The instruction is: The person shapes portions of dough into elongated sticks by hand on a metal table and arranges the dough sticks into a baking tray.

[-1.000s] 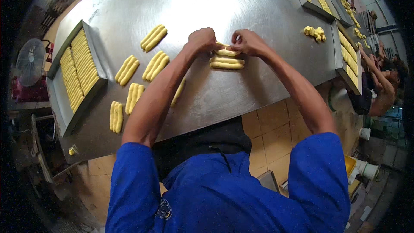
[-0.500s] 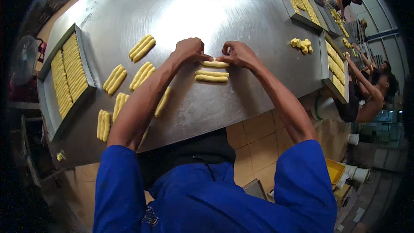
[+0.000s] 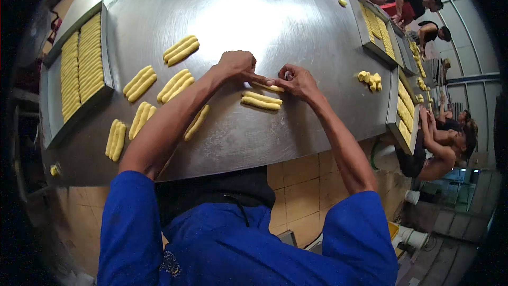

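Observation:
A short yellow dough strip [image 3: 270,87] lies on the metal table, partly hidden under my fingers. My left hand [image 3: 238,68] is curled, its thumb stretched along the strip toward the right. From the other side my right hand [image 3: 298,81] pinches at the strip's right end, fingers bent; the two hands nearly meet there. Just nearer to me rests a pair of dough strips [image 3: 261,101] side by side, touched by neither hand. Left of my left forearm are several grouped dough strips [image 3: 175,86], and a single strip [image 3: 197,123] shows beside that forearm.
A metal tray [image 3: 108,47] filled with dough strips stands at the left. Dough lumps [image 3: 370,80] sit at the right, near another filled tray [image 3: 392,122]. Several people work along the table's right side. The table's near edge [image 3: 233,168] runs before my waist.
My hands have come closer together, with the left thumb reaching further right over the strip. The whole view has turned slightly. The dough pair stays beside the strip.

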The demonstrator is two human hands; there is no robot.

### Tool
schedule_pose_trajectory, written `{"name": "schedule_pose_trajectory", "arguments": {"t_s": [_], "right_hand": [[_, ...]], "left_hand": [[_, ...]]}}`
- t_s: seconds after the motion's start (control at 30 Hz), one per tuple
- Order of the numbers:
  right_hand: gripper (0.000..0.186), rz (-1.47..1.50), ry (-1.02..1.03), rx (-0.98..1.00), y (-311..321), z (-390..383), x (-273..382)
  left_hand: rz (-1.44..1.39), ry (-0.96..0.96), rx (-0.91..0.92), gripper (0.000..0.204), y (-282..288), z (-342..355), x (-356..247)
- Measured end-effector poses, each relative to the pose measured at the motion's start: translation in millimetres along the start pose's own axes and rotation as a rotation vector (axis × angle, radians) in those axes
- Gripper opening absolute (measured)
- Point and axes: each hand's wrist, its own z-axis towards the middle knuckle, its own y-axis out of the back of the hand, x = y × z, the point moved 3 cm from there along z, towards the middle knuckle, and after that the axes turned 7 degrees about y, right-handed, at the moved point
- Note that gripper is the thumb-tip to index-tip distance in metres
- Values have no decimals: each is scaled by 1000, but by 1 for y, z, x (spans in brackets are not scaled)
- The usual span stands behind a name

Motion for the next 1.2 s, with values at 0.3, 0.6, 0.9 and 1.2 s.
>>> {"name": "schedule_pose_trajectory", "arguments": {"t_s": [0.3,0.6,0.9,1.2], "right_hand": [[42,-120,76,-226,-2,-9,7],[51,-148,34,-138,5,2,14],[43,-101,46,-113,5,7,12],[47,-147,90,-133,9,9,17]], "left_hand": [[107,-65,-240,64,-3,4,6],[128,51,-122,80,5,13,2],[76,46,-151,78,4,14,11],[169,42,-290,78,-1,9,8]]}}
